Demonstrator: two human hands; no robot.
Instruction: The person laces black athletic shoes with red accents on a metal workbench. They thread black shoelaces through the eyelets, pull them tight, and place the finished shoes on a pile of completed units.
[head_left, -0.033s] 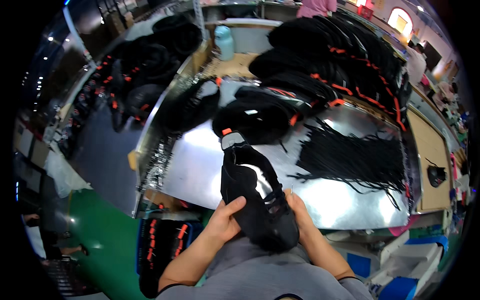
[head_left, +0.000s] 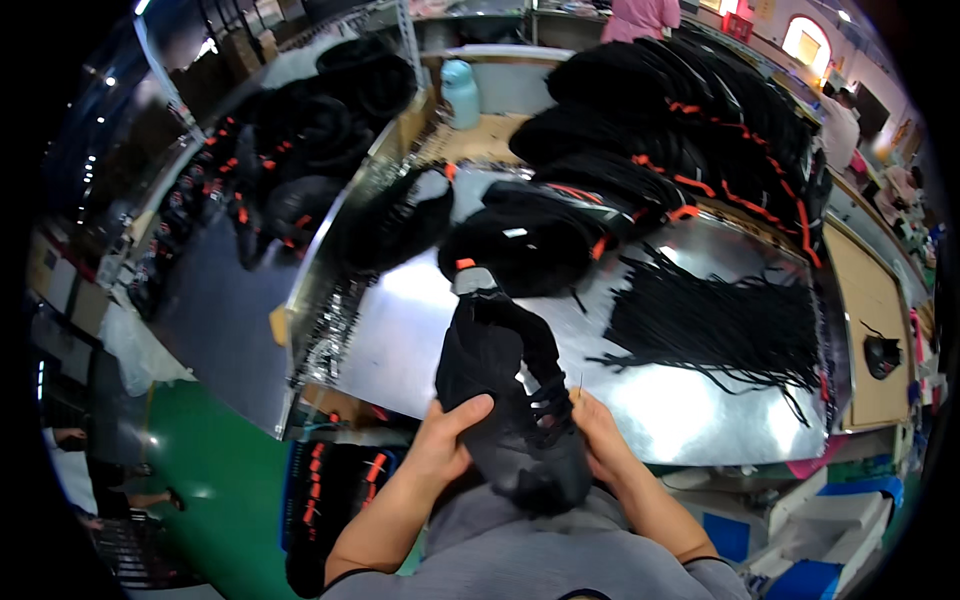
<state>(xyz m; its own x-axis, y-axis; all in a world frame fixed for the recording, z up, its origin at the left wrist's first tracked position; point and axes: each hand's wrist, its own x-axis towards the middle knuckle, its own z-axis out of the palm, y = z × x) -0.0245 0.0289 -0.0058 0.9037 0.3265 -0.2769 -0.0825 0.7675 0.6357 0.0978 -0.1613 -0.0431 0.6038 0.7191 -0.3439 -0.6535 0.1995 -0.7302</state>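
A black shoe upper [head_left: 485,360] is held up in front of me over the table's near edge, its heel pointing away and its toe toward my body. The heel has a grey patch and an orange tab. My left hand [head_left: 445,440] grips its left side, the thumb lying on top. Closed at the lacing edge on the right side is my right hand [head_left: 602,432]. A thin, needle-like metal tip [head_left: 581,381] sticks up by its fingertips; what it belongs to is hidden. A bundle of black laces [head_left: 715,320] lies to the right on the table.
Stacked black shoe uppers [head_left: 680,130] with orange tabs fill the back of the metal table [head_left: 400,320]. A light-blue bottle [head_left: 460,95] stands behind. More uppers [head_left: 290,130] lie on the left table. At lower left is a blue crate [head_left: 293,495] of uppers.
The shoe upper has tilted slightly, its opening now showing less of the bright inside. Both hands keep their hold. The whole view has shifted a little.
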